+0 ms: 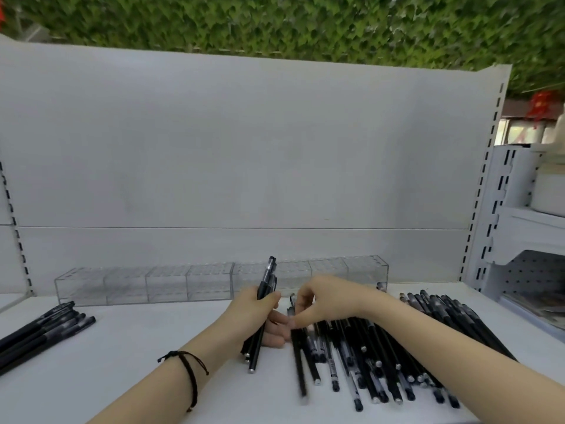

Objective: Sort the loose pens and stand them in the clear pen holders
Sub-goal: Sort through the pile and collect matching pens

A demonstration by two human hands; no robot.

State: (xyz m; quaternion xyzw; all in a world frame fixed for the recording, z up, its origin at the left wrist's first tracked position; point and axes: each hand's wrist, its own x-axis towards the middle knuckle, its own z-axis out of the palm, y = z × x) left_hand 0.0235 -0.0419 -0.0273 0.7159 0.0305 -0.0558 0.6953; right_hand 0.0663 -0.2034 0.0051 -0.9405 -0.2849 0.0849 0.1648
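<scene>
Ahead, left hand (256, 313) (gripping pens (266, 278)) fronts clear holders (171, 284).

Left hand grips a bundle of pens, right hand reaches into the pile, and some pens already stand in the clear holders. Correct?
No: the head view shows no pens standing in the clear holders. The left hand does grip the bundle, and the right hand pinches a pen in the pile.

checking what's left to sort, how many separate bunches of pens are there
3: small pile far left, bundle gripped by the left hand, big spread under the right forearm, which may hide a split.
</scene>
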